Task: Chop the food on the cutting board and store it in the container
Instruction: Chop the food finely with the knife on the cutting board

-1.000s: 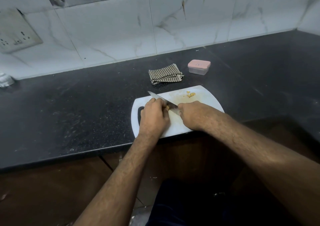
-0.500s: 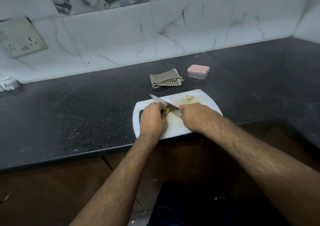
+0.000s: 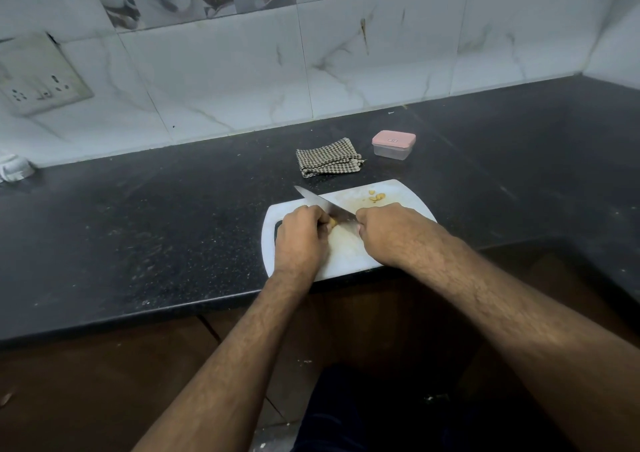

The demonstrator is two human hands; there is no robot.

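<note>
A white cutting board (image 3: 349, 254) lies at the front edge of the black counter. My left hand (image 3: 300, 235) pinches a small yellowish piece of food (image 3: 332, 223) against the board. My right hand (image 3: 388, 232) grips the handle of a knife (image 3: 323, 205); its blade slants up and left over the food, right beside my left fingers. Several cut yellow pieces (image 3: 376, 197) lie near the board's far edge. A small clear container with a pink lid (image 3: 393, 144) stands behind the board, lid on.
A folded checked cloth (image 3: 327, 157) lies between the board and the wall. The black counter (image 3: 138, 226) meets a tiled wall with a socket plate (image 3: 38, 74) at left. A crumpled white thing (image 3: 14, 167) sits far left. The counter turns a corner at right.
The camera view has tilted upward, so the scene sits lower in frame. Both hands keep their grips and the knife stays over the food by my left fingers.
</note>
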